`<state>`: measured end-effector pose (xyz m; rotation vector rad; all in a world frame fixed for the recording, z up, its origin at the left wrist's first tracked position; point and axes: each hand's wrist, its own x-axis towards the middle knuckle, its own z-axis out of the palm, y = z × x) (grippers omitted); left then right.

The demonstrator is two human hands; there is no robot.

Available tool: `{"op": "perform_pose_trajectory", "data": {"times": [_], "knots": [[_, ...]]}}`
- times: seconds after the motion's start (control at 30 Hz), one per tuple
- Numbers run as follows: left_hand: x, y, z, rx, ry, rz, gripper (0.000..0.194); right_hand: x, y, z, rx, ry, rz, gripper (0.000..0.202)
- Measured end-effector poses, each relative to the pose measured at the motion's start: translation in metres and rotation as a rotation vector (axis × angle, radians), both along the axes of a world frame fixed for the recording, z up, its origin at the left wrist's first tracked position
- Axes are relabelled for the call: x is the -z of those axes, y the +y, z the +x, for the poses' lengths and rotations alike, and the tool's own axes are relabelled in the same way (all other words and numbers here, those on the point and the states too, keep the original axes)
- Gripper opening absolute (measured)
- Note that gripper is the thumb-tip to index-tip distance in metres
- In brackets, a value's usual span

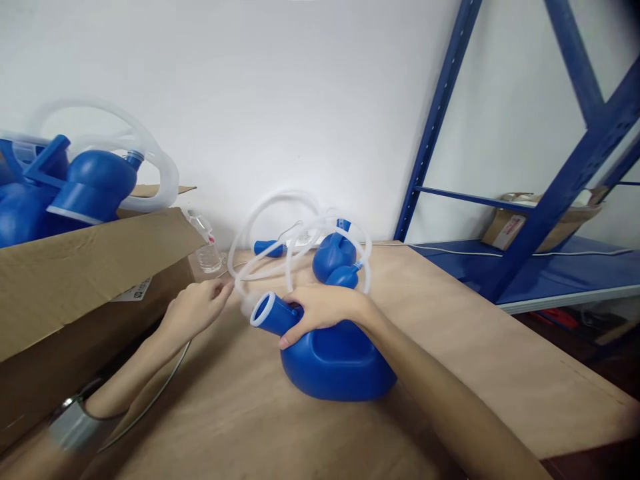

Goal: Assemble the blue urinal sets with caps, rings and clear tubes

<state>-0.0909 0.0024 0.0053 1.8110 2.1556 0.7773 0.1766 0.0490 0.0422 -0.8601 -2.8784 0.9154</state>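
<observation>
My right hand (pixel 323 308) grips a blue plastic urinal bottle (pixel 340 367) from above, near its handle. The bottle lies on its side on the wooden table, its wide mouth with a white rim pointing left. Over the table to its left, my left hand (pixel 197 308) has its fingers loosely curled, with nothing visible in them. Behind the held bottle stand another blue bottle (pixel 333 257) and a smaller rounded blue part (pixel 344 276). Coils of translucent tube (pixel 250 233) arch there, beside a short blue cylindrical piece (pixel 269 249).
At left, a cardboard box (pixel 100 267) holds several blue bottles (pixel 95 180) and translucent tubing (pixel 167 173). A clear water bottle (pixel 207 250) stands beside it. A thin cable (pixel 160 387) crosses the table (pixel 500 373). Blue metal shelving (pixel 440 113) rises at right, with another box (pixel 520 230).
</observation>
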Motion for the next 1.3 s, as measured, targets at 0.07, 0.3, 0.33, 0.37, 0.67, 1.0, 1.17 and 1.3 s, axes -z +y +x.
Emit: {"op": "perform_pose_trajectory", "data": {"times": [0.07, 0.3, 0.33, 0.37, 0.67, 1.0, 1.17, 1.3], "knots": [[0.0, -0.008, 0.003, 0.061, 0.158, 0.147, 0.043, 0.0, 0.001, 0.001, 0.0, -0.014, -0.004, 0.07], [-0.017, -0.045, 0.055, 0.526, 0.008, 0.354, 0.035, 0.004, 0.005, 0.001, -0.033, 0.016, -0.006, 0.068], [-0.018, -0.045, 0.059, 0.534, 0.0, 0.315, 0.037, 0.004, 0.005, 0.001, -0.039, 0.024, -0.006, 0.067], [-0.019, -0.045, 0.061, 0.531, -0.024, 0.261, 0.04, 0.005, 0.005, 0.002, -0.041, 0.028, -0.008, 0.066], [-0.034, -0.03, 0.054, 0.677, -0.077, 0.028, 0.047, 0.003, 0.003, 0.005, -0.025, 0.016, -0.046, 0.068], [-0.032, -0.019, 0.052, 0.777, -0.179, -0.089, 0.05, 0.002, 0.002, 0.006, 0.004, -0.017, -0.034, 0.074], [-0.031, -0.018, 0.052, 0.781, -0.289, -0.145, 0.049, -0.002, -0.001, 0.007, 0.041, -0.02, -0.056, 0.067], [-0.032, -0.018, 0.052, 0.778, -0.359, -0.179, 0.051, -0.002, -0.003, 0.007, 0.048, -0.006, -0.056, 0.063]]}}
